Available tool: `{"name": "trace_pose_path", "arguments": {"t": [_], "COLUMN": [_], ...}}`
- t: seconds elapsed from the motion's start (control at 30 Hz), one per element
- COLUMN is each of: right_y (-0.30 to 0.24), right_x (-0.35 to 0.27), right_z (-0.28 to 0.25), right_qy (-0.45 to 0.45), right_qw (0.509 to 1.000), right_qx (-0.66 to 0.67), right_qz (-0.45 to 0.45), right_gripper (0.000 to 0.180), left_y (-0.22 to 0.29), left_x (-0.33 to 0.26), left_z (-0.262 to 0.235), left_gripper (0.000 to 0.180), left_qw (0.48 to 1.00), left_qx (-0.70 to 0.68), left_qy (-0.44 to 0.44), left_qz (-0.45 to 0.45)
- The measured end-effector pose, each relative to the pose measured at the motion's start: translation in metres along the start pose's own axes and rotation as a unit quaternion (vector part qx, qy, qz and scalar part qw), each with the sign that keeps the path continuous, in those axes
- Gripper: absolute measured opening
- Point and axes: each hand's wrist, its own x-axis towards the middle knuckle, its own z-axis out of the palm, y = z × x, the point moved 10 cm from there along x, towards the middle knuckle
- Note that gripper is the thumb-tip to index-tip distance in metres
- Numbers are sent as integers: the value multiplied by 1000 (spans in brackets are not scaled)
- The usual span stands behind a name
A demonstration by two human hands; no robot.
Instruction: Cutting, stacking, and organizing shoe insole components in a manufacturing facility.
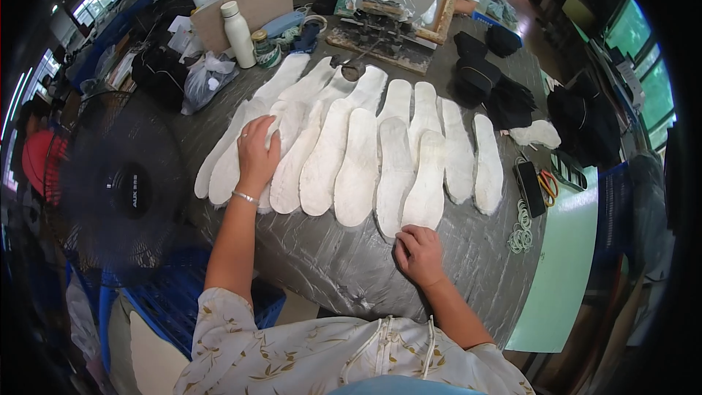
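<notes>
White fleecy insoles lie side by side in overlapping rows across the dark table. My left hand rests on the insoles at the left end, its thumb and fingers apart. At the near edge of the row, my right hand has its fingers curled at the heel of an insole, pinching that end. This insole partly overlaps a greyer insole on its left. Two more insoles lie apart on the right, one of them a single insole near the table's right side.
A fan stands close on the left. Behind the insoles are a white bottle, a plastic bag and a framed screen press. Black fabric pieces, a phone, orange-handled scissors and cords lie right.
</notes>
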Motion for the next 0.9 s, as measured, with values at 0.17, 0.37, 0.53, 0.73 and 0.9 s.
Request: {"name": "trace_pose_path", "arguments": {"t": [0.17, 0.37, 0.53, 0.73, 0.9], "right_y": [8, 5, 8, 12, 11], "right_x": [-6, -2, -5, -7, -4], "right_z": [3, 4, 10, 6, 4], "right_qy": [-12, -17, -28, -16, -30], "right_qw": [1000, 1000, 1000, 1000, 999], "right_qx": [-20, -11, 2, 1, 0], "right_qz": [3, 3, 8, 19, 17], "right_gripper": [25, 24, 25, 24, 23], "left_y": [46, 73, 68, 78, 73], "left_x": [56, 71, 74, 69, 65], "left_z": [98, 179, 208, 219, 220], "left_gripper": [35, 43, 46, 48, 48], "left_qw": [984, 955, 923, 906, 907], "left_qx": [-28, 38, 124, 117, 123], "left_qy": [-150, -279, -360, -404, -401], "left_qz": [93, 89, 52, 44, 39]}}
